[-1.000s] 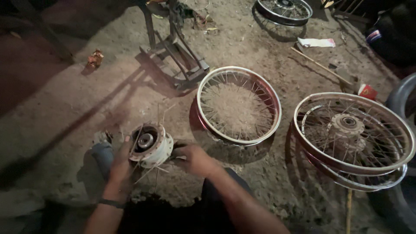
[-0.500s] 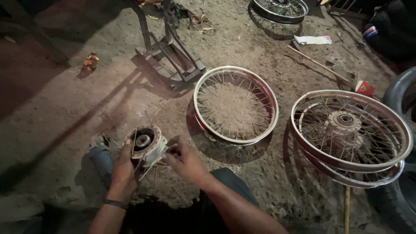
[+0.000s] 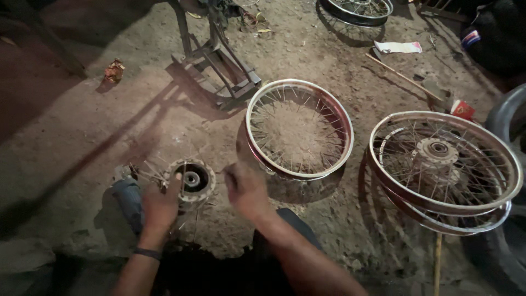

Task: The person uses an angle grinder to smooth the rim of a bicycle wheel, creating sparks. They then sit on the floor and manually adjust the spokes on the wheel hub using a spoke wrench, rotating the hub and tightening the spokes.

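Bare sandy ground point(image 3: 82, 142), dim light, long shadows. Low in the view, just left of centre, a round metal wheel hub point(image 3: 192, 180) with loose spokes point(image 3: 147, 174) fanning off its left side sits on the dirt. Left hand point(image 3: 159, 205) is closed around the hub's lower left edge, thumb up along the rim; dark band on that wrist. Right hand point(image 3: 246, 189) hovers just right of the hub, apart from it, motion-blurred; fingers look loosely curled, cannot tell whether they hold anything.

Just beyond the right hand lies a spoked rim point(image 3: 299, 129) with no hub, flat on the ground. Well to the right, a stack of laced wheels point(image 3: 444, 164) with a hub at centre. A metal stand point(image 3: 219, 66) sits above the rim, another wheel point(image 3: 356, 10) at top edge. A thin stick point(image 3: 402, 77) and a small red carton point(image 3: 463, 108) lie at upper right.
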Motion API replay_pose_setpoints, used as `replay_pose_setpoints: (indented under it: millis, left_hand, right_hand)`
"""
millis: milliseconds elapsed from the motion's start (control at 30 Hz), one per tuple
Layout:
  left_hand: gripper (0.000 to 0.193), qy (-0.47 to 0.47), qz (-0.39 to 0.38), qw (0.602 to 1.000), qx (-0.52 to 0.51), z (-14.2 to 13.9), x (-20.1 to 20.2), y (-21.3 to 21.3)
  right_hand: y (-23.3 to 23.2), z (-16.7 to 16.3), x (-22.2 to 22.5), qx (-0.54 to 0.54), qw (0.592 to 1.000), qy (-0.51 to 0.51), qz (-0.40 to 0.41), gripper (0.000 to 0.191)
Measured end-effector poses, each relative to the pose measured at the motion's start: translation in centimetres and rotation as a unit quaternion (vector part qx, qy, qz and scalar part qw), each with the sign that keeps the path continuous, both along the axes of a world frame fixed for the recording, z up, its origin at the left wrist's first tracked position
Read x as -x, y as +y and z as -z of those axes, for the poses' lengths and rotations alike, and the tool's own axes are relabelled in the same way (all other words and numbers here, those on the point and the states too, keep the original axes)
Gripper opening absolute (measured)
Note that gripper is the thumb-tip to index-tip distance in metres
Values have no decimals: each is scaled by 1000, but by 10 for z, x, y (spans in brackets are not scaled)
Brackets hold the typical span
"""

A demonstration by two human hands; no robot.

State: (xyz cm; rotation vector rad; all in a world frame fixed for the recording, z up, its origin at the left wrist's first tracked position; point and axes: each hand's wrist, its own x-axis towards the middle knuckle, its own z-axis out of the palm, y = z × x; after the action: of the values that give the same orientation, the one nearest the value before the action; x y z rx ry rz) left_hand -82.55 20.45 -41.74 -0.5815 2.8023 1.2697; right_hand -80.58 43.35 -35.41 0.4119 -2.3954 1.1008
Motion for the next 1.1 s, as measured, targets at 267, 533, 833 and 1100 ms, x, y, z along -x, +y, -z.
replay_pose_setpoints:
  millis: [267, 533, 833, 1100]
  left_hand:
    - [47, 276, 16, 908, -313, -5, 1, 12]
    - [40, 145, -35, 931, -332, -5, -4, 8]
    - [41, 161, -40, 908, -386, -22, -3, 5]
    - [40, 154, -107, 830, -524, -23, -3, 6]
  right_hand:
    - [-20, 22, -6, 27, 989, -118, -85, 26]
    - [-24, 24, -9, 50, 974, -214, -49, 21]
    - [-10, -16, -11, 203, 822, -510, -152, 91]
    - [-14, 12, -22, 99, 919, -282, -256, 30]
